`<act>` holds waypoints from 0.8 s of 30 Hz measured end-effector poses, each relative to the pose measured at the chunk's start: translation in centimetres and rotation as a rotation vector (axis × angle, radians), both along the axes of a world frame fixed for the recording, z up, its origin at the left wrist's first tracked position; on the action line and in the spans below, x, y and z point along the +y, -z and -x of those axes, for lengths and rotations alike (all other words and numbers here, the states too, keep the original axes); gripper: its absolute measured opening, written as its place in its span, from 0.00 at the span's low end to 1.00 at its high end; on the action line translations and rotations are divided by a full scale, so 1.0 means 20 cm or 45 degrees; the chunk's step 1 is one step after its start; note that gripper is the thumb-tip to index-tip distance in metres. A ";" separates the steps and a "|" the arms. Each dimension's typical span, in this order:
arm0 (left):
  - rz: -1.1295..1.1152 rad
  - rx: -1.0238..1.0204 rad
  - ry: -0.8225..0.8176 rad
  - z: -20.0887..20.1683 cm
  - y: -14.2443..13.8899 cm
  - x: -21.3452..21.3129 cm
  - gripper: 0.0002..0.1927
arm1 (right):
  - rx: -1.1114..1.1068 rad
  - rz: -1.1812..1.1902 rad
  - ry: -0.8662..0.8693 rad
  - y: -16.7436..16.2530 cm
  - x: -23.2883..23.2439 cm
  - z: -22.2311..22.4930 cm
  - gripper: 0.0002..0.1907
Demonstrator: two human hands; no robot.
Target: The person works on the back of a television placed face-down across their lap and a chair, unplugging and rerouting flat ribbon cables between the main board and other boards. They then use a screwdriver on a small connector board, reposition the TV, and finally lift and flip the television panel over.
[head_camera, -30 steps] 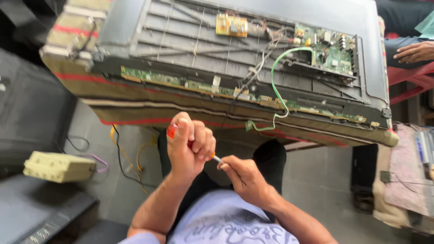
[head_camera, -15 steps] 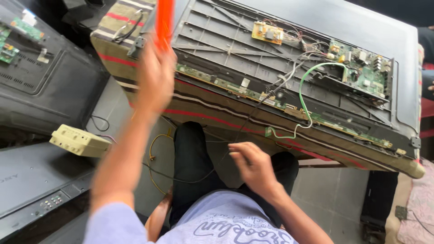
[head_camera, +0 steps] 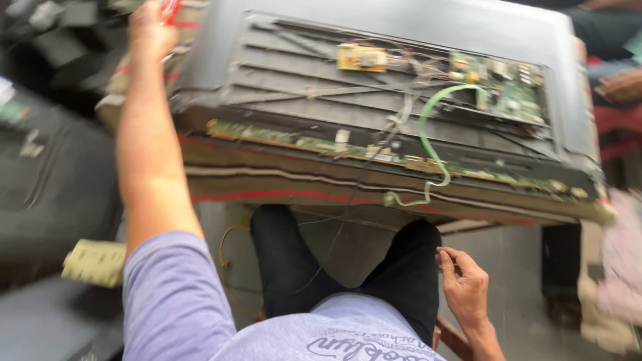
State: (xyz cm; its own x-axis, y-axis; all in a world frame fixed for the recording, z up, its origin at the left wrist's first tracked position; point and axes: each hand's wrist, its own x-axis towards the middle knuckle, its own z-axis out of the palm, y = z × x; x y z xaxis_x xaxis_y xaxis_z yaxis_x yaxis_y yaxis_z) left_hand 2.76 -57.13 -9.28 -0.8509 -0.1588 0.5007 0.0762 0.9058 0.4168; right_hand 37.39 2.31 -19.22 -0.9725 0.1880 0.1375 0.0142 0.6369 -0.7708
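My left hand (head_camera: 150, 30) is stretched up and away to the far left, shut on a red-handled tool (head_camera: 168, 8) past the corner of an opened flat television (head_camera: 281, 87) that lies face down. My right hand (head_camera: 465, 284) hangs low beside my right knee (head_camera: 414, 247), fingers curled; whether it pinches something small I cannot tell. On the television's metal back sit a green circuit board (head_camera: 508, 87), a small yellow board (head_camera: 361, 57) and a long strip board (head_camera: 301, 140) along the near edge. A green wire (head_camera: 428, 134) loops down over that edge.
The television rests on a striped cloth-covered table (head_camera: 281, 187) above my legs. Dark television casings (head_camera: 53, 180) lie at the left, with a beige box (head_camera: 93, 261) on them. Another person's hand (head_camera: 622, 83) shows at the far right. Thin wires (head_camera: 231, 247) dangle below the table.
My left hand has swung from my lap up to the far left with the red tool. My right hand has dropped beside my knee. The view has shifted right.
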 end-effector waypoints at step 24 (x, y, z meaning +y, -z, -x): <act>0.641 0.187 0.384 -0.55 0.20 0.23 0.30 | 0.456 -1.176 -0.213 -0.17 0.58 0.51 0.48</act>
